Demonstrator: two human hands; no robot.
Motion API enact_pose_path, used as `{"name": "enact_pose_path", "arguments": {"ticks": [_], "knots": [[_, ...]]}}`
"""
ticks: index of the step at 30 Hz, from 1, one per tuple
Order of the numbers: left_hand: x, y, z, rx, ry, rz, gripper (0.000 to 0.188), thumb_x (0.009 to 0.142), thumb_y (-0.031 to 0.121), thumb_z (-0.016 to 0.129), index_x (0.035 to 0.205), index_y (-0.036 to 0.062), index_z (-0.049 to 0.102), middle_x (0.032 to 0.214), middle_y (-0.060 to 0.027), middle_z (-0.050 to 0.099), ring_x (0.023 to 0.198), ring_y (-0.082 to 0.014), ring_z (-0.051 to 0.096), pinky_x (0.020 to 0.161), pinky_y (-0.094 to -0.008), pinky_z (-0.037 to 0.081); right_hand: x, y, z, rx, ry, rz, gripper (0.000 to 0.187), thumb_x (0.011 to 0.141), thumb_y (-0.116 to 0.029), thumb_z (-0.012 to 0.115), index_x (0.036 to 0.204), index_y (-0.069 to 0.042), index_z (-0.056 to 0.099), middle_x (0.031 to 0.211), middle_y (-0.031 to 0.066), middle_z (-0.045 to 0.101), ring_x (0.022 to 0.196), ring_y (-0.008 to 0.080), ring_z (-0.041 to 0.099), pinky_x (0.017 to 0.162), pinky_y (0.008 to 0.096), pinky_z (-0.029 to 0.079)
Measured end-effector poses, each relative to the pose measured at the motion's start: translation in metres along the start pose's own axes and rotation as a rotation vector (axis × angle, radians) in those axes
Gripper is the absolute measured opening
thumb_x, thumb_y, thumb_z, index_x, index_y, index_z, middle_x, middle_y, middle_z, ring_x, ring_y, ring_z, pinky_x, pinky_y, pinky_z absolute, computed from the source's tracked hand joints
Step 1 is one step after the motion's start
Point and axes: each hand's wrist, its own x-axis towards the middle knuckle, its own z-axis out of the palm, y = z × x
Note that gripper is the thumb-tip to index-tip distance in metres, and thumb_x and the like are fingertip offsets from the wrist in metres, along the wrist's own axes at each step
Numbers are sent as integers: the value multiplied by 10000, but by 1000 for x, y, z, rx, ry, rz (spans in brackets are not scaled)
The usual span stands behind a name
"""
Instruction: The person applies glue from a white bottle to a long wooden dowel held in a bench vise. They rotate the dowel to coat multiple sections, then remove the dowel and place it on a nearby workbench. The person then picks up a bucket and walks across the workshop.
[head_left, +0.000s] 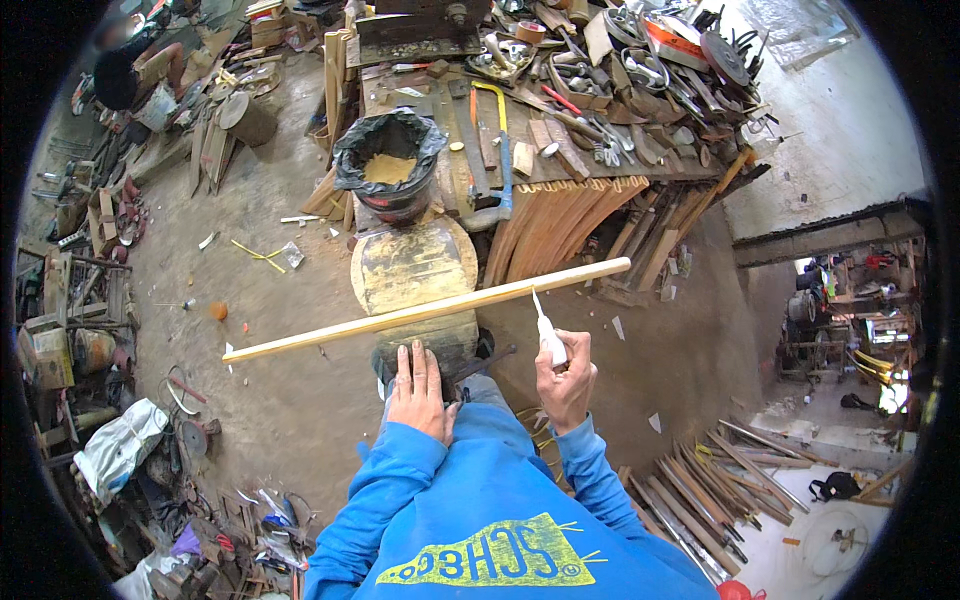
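Observation:
A long pale wooden pole (430, 312) lies across a worn wooden block (415, 268), its right end angled away from me. My left hand (421, 394) rests flat on the near end of the block, fingers stretched out just short of the pole. My right hand (565, 378) is closed around a small white glue bottle (547, 335) with a long thin nozzle. The nozzle points up at the right part of the pole; I cannot tell whether its tip touches the wood.
A bucket lined with a black bag (388, 165) holds tan powder behind the block. Beyond it, a cluttered workbench carries a hacksaw (503, 140) and many tools. Curved wooden pieces (560, 230) stand under its edge. Poles (700, 490) lie lower right; someone sits far left.

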Motion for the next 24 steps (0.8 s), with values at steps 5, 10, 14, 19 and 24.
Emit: {"name": "enact_pose_path", "arguments": {"ticks": [5, 10, 14, 19, 24], "knots": [[1, 1, -2, 4, 2, -3, 887, 779, 256, 702, 1444, -97, 232, 1543, -277, 131, 1428, -456, 127, 1117, -453, 291, 8, 11, -11, -34, 61, 11, 218, 879, -147, 607, 1017, -17, 500, 790, 181, 647, 723, 294, 694, 597, 364, 526], [1, 2, 0, 2, -4, -9, 871, 814, 310, 679, 1450, -82, 233, 1551, -264, 109, 1432, -445, 123, 1117, -490, 279, 20, 25, -26, -62, 188, 32, 219, 885, -164, 612, 1007, -16, 505, 802, 174, 653, 716, 242, 684, 606, 343, 519], [0, -6, -2, 20, 40, 84, 775, 818, 298, 674, 1403, -83, 337, 1520, -289, 193, 1421, -448, 164, 1131, -465, 266, 33, 12, -25, 166, 323, 2, 289, 892, -184, 616, 1049, 3, 461, 904, 144, 636, 814, 165, 627, 736, 312, 510], [-4, -31, -16, -274, 245, 167, 571, 822, 186, 663, 1326, -4, 474, 1368, -222, 483, 1283, -377, 450, 1069, -444, 380, 96, -54, 39, 624, -24, -184, 335, 832, 30, 641, 1024, -53, 379, 1022, 147, 612, 945, 192, 614, 848, 306, 502], [-22, -69, -41, -386, 436, 200, 501, 793, 92, 673, 1271, 11, 545, 1319, -200, 539, 1241, -352, 504, 1054, -432, 403, 173, -122, 135, 855, -138, -184, 431, 814, 8, 710, 1026, -46, 339, 1164, 224, 572, 1049, 213, 593, 893, 302, 493]]}}
